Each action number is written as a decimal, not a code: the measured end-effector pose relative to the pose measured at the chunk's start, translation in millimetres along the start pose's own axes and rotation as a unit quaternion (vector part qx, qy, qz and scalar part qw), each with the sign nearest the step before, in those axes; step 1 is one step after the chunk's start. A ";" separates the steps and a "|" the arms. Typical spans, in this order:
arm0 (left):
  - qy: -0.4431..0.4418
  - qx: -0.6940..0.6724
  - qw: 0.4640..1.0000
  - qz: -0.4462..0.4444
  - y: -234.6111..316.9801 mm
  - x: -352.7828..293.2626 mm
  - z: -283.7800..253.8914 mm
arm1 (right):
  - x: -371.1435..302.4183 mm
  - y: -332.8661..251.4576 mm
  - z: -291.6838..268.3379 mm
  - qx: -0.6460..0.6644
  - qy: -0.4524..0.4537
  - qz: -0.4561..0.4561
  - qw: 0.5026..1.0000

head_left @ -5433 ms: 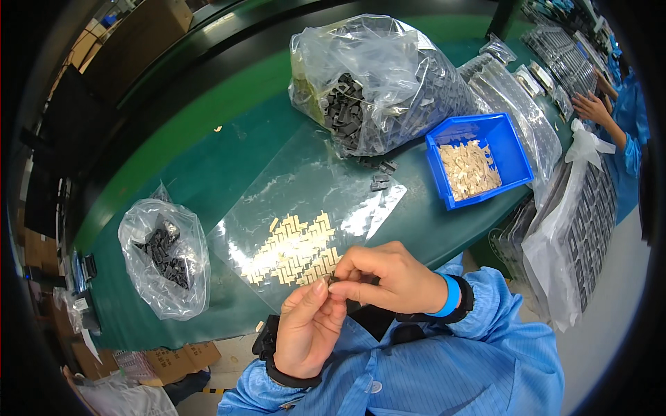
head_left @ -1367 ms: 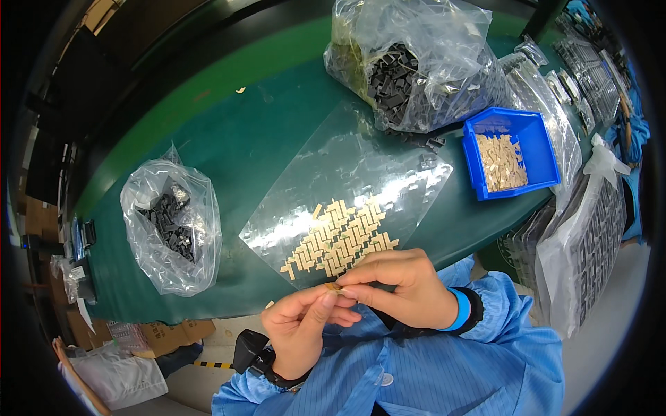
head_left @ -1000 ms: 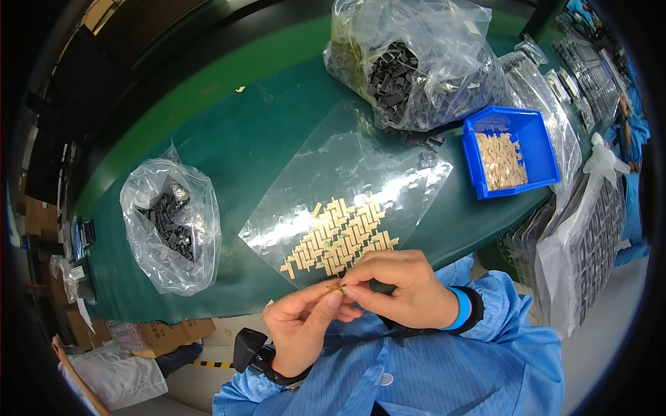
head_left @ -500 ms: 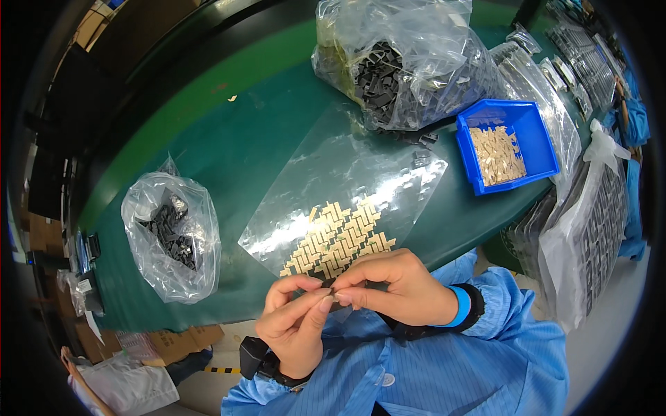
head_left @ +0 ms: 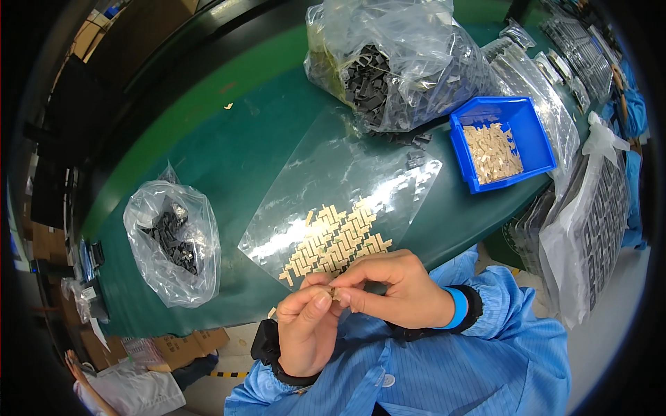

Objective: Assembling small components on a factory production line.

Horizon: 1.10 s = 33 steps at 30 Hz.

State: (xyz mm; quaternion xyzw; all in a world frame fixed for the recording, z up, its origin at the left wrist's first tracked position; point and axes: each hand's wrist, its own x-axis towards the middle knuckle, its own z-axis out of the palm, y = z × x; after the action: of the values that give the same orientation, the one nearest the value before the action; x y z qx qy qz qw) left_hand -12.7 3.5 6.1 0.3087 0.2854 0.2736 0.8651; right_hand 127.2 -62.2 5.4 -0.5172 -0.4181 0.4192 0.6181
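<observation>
My left hand and my right hand meet at the table's near edge, thumbs and fingertips pinched together. Between them shows a small tan piece, mostly covered by the fingers; whether a dark part is joined to it I cannot tell. Just beyond my hands, many small tan strip pieces lie in slanting rows on a clear plastic sheet. One loose tan piece lies by my left hand at the table edge.
A clear bag with small black parts lies at left. Far off stands a larger clear bag of black parts. At right, a blue bin holds more tan pieces, near wrapped trays. The green tabletop curves around.
My left hand has turned and shifted slightly right, its thumb now higher over the fingers. My right hand stays pinched in nearly the same place. The view has shifted slightly.
</observation>
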 end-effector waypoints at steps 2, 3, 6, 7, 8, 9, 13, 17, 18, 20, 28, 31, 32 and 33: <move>-0.011 -0.038 0.999 -0.015 -0.7 -0.1 4.3 | -0.5 -2.5 -1.3 -0.004 0.023 -0.037 0.999; -0.015 -0.038 0.999 -0.016 -0.3 0.8 5.8 | -1.2 -2.8 -2.4 -0.007 0.027 -0.038 0.999; -0.014 -0.002 1.000 0.027 2.1 4.9 9.3 | -3.3 -7.5 -12.7 -0.051 0.068 -0.044 0.995; -0.008 0.024 0.998 0.061 3.1 6.2 7.0 | -0.8 -14.4 -23.0 -0.105 0.088 -0.077 0.988; -0.007 0.099 0.987 0.123 6.3 8.6 3.3 | 3.4 -23.7 -35.6 -0.169 0.122 -0.112 0.972; 0.028 0.148 0.973 0.174 10.8 7.9 7.9 | 3.4 -32.7 -52.1 -0.252 0.155 -0.151 0.943; 0.019 0.462 0.826 0.324 42.9 -1.3 18.9 | -5.9 -70.9 -109.5 -0.546 0.302 -0.163 0.765; -0.118 0.601 0.659 0.436 64.7 2.2 34.5 | -10.4 -65.4 -152.1 -0.620 0.310 -0.156 0.703; -0.151 0.623 0.593 0.487 65.1 3.3 39.4 | -10.5 -64.5 -156.0 -0.634 0.316 -0.161 0.687; -0.208 0.645 0.487 0.551 67.7 4.8 48.1 | -12.9 -68.7 -159.2 -0.651 0.302 -0.165 0.677; -0.286 0.617 0.340 0.650 41.6 37.3 60.9 | -20.1 -55.7 -95.7 -0.172 0.126 -0.114 0.970; -0.272 0.603 0.315 0.681 34.6 42.7 62.9 | -18.8 -39.2 -69.8 -0.013 0.012 -0.061 0.998; -0.265 0.599 0.307 0.690 29.2 44.4 57.5 | -18.5 -37.4 -68.3 0.002 0.002 -0.049 0.999; -0.265 0.601 0.303 0.690 31.8 42.6 58.0 | -17.3 -35.7 -66.3 0.017 -0.012 -0.037 0.999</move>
State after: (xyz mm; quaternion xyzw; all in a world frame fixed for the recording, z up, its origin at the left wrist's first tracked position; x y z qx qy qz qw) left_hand 45.6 30.2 51.7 0.8833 -0.1911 0.4267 -0.0364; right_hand 188.2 -101.9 31.6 -0.4853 -0.4371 0.4090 0.6372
